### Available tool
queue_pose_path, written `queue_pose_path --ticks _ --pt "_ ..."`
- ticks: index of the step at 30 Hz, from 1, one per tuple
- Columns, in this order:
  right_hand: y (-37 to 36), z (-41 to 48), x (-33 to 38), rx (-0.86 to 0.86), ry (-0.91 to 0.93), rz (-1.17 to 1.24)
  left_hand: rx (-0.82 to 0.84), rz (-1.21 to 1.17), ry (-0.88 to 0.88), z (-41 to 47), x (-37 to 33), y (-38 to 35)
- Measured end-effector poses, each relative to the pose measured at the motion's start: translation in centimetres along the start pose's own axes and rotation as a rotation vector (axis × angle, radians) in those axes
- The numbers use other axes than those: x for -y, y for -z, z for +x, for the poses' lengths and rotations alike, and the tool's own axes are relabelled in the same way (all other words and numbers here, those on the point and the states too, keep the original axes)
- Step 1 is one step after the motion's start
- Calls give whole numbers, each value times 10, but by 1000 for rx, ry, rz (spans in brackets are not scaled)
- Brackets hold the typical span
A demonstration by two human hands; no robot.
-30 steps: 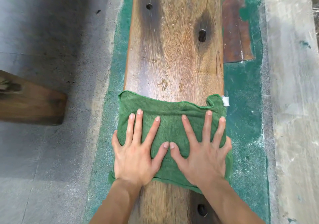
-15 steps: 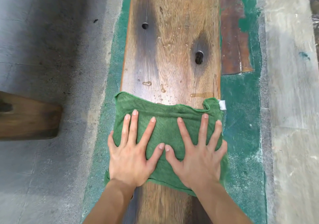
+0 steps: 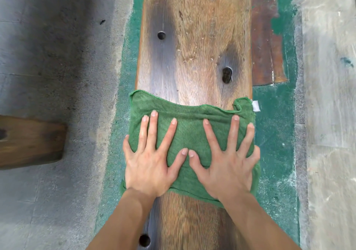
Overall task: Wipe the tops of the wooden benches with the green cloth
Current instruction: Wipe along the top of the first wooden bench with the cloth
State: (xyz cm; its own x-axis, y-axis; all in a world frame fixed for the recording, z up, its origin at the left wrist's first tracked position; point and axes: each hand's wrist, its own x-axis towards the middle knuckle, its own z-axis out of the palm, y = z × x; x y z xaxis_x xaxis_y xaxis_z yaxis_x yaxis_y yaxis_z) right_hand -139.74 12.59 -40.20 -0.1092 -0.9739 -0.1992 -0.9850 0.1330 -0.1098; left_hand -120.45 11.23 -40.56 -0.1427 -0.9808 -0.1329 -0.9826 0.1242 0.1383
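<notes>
Here, both hands press flat on the green cloth (image 3: 189,134), which lies across the top of the wooden bench (image 3: 194,43) and spans its full width, its two side edges hanging slightly past the bench's long edges. The left hand (image 3: 152,165) rests on the left half of the cloth, palm down with fingers spread wide; the right hand (image 3: 227,168) does the same on the right half, and the two thumbs nearly touch at the cloth's middle (neither hand grips anything, they only bear down). A small white tag (image 3: 255,106) sticks out at the cloth's far right corner. Beyond the cloth the bench top shows dark staining and two round holes, with a third hole (image 3: 144,240) near the bottom edge of the view by the left forearm. A strip of green painted floor (image 3: 273,134) runs along both sides of the bench, grey concrete (image 3: 57,57) lies farther left, and the end of a second wooden bench (image 3: 32,139) juts in from the left edge.
</notes>
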Motion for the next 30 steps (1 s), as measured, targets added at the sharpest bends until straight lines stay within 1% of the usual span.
queue_pose_path --ticks 6,14,30 --pt "7 25 -1 -3 -8 0 16 -19 12 25 -2 5" --pt "17 53 2 43 -24 -3 41 -30 19 53 -1 10" --pt "33 125 9 51 -16 -4 9 -29 32 124 4 17"
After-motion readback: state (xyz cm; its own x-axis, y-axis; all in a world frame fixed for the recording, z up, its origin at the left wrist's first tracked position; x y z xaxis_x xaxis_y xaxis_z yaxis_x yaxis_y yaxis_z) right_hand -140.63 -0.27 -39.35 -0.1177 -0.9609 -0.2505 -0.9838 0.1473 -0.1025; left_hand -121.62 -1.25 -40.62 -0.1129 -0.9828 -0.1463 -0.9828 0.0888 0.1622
